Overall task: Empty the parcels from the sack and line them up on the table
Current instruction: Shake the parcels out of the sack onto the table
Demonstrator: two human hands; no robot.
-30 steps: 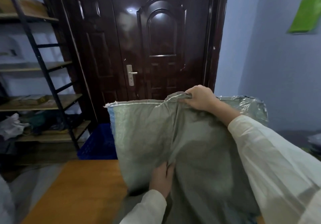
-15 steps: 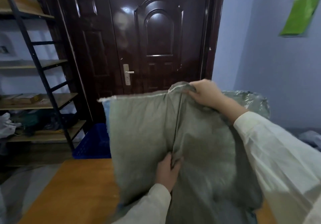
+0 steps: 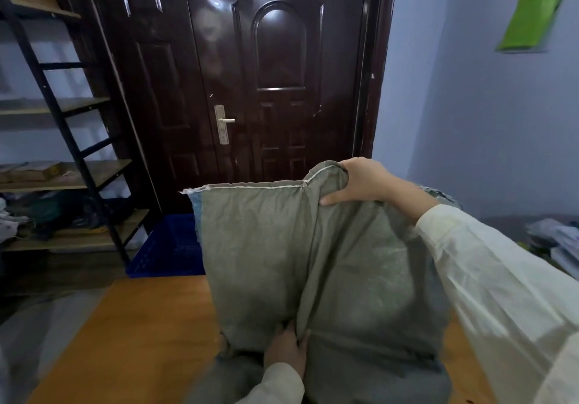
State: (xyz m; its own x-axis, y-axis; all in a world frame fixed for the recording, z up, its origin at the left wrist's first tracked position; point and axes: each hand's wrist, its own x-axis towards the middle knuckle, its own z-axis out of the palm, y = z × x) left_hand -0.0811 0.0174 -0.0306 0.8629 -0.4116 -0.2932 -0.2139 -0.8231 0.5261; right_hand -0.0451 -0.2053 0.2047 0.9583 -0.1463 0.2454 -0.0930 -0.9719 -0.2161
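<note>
A grey-green woven sack (image 3: pixel 269 253) stands upended over the orange wooden table (image 3: pixel 131 341), its stitched bottom seam on top. My right hand (image 3: pixel 360 181) grips that seam at the upper right. My left hand (image 3: pixel 286 347) pinches a vertical fold of the sack low down near its middle. The lower part of the sack bulges and spreads on the table. No parcels are visible; whatever is inside is hidden by the fabric.
A dark brown door (image 3: pixel 257 84) is straight ahead. A black-framed shelf rack (image 3: pixel 78 165) with clutter stands at the left. A blue plastic crate (image 3: pixel 169 247) sits on the floor behind the table. Stacked papers (image 3: pixel 560 247) lie at the right edge.
The sack has come down a little and settled lower on the table. My left hand has slid further down the fold. My right hand keeps hold of the seam.
</note>
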